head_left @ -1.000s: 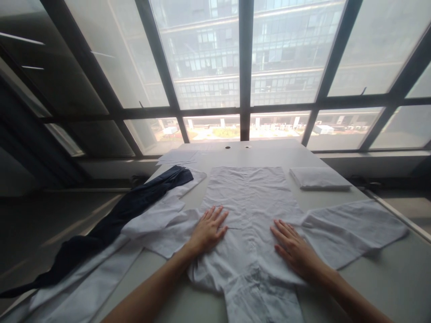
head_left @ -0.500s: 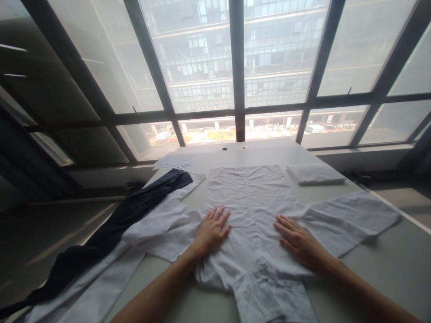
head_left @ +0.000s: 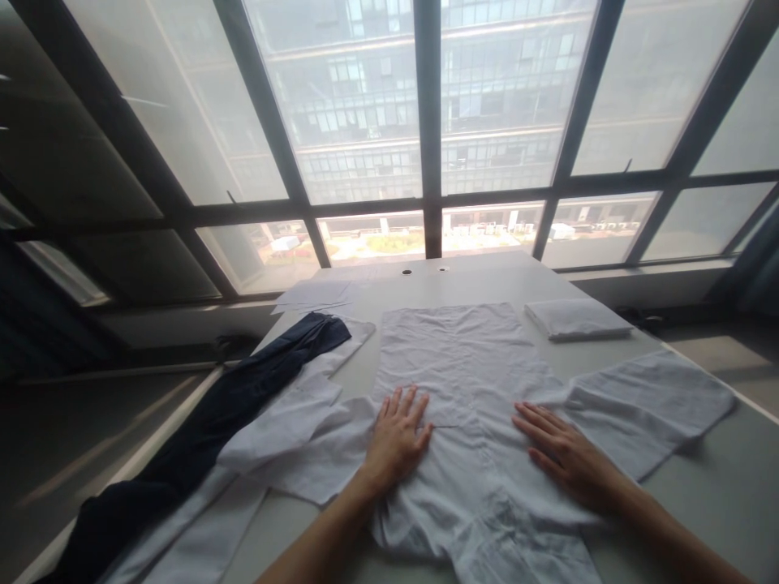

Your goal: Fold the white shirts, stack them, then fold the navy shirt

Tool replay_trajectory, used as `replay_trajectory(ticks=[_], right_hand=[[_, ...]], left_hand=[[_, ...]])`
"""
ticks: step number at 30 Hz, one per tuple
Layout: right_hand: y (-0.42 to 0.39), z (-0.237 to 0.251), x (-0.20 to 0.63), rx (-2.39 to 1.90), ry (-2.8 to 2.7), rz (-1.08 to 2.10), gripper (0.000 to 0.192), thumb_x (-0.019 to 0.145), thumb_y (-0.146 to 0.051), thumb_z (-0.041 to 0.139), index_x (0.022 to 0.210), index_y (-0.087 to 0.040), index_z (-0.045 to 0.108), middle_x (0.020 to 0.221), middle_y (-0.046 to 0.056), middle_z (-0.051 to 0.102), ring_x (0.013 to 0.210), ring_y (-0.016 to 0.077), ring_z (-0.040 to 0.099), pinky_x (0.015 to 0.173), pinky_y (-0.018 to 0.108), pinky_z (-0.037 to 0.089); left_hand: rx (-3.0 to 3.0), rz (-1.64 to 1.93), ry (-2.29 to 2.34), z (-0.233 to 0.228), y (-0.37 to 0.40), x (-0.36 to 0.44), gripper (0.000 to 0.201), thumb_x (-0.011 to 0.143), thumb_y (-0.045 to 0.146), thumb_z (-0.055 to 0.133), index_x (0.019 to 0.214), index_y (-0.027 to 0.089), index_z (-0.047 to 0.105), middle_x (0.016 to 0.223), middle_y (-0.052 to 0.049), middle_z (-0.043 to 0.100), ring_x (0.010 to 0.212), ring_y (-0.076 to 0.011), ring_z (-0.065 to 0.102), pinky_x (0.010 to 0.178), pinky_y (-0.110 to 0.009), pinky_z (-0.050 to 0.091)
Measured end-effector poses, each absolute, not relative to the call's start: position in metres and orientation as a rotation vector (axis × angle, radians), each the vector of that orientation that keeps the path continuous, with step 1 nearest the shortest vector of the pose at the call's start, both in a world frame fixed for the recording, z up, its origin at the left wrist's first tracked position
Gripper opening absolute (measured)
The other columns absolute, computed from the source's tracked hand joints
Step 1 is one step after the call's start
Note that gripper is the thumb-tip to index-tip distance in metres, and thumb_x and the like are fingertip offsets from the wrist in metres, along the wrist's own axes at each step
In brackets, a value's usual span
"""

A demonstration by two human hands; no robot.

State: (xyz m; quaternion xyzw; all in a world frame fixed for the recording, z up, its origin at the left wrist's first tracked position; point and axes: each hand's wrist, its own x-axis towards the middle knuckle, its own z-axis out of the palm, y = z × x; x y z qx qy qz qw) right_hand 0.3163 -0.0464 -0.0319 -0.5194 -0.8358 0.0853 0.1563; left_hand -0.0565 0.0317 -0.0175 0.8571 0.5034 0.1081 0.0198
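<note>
A white shirt (head_left: pixel 459 357) lies spread flat on a pale table (head_left: pixel 706 503), sleeves out to both sides, its collar end nearest me. My left hand (head_left: pixel 398 434) rests palm down on the shirt left of its middle, fingers spread. My right hand (head_left: pixel 563 454) lies flat on the shirt to the right of the middle, fingers pointing left and away. Neither hand holds anything.
A dark navy garment (head_left: pixel 200 430) drapes over the table's left edge on top of other white cloth (head_left: pixel 283 414). A folded white cloth (head_left: pixel 575 319) sits at the far right. Flat white sheets (head_left: pixel 316 294) lie far left. Large windows stand behind the table.
Both hands have slid a little to the right and toward me on the shirt, still flat. The camera has shifted slightly left.
</note>
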Motion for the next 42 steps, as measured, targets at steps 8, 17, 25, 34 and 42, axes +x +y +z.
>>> replay_trajectory(ticks=[8,17,25,34,42], right_hand=[[-0.0473,-0.0239,0.3151,-1.494,-2.396,0.277,0.052,0.103,-0.043,0.048,0.154,-0.033,0.046,0.163,0.004,0.035,0.151,0.0288,0.031,0.121,0.051,0.032],[-0.0470,-0.0259,0.3151,-1.489,-2.411,0.248,0.052,0.103,-0.039,0.046,0.154,-0.030,0.045,0.164,0.004,0.033,0.153,0.0269,0.027,0.123,0.050,0.029],[-0.0456,-0.0237,0.3155,-1.499,-2.402,0.322,0.052,0.103,-0.040,0.046,0.153,-0.029,0.047,0.165,0.004,0.031,0.154,0.0261,0.025,0.124,0.049,0.026],[-0.0477,-0.0235,0.3131,-1.509,-2.375,0.331,0.052,0.102,-0.039,0.046,0.154,-0.030,0.046,0.166,0.003,0.030,0.154,0.0254,0.025,0.125,0.048,0.025],[-0.0466,-0.0248,0.3122,-1.542,-2.393,0.303,0.055,0.104,-0.042,0.044,0.157,-0.030,0.039,0.168,0.004,0.023,0.155,0.0263,0.018,0.126,0.051,0.022]], left_hand=[[2.661,0.327,1.573,-0.0196,0.0347,-0.0576,0.058,0.101,0.050,0.045,0.155,0.030,0.044,0.165,-0.004,0.033,0.152,-0.0358,0.026,0.121,-0.056,0.027],[2.701,0.338,1.577,-0.0220,0.0378,-0.0567,0.056,0.101,0.049,0.047,0.154,0.031,0.046,0.163,-0.004,0.036,0.151,-0.0347,0.029,0.120,-0.055,0.030],[2.706,0.316,1.568,-0.0170,0.0376,-0.0565,0.055,0.102,0.048,0.047,0.153,0.029,0.047,0.163,-0.005,0.037,0.151,-0.0335,0.030,0.120,-0.054,0.030],[2.732,0.340,1.556,-0.0191,0.0380,-0.0579,0.054,0.103,0.046,0.046,0.154,0.029,0.046,0.162,-0.006,0.039,0.151,-0.0328,0.030,0.119,-0.055,0.031],[2.768,0.363,1.556,-0.0251,0.0393,-0.0609,0.054,0.103,0.046,0.047,0.153,0.028,0.047,0.161,-0.008,0.040,0.150,-0.0340,0.033,0.117,-0.057,0.034]])
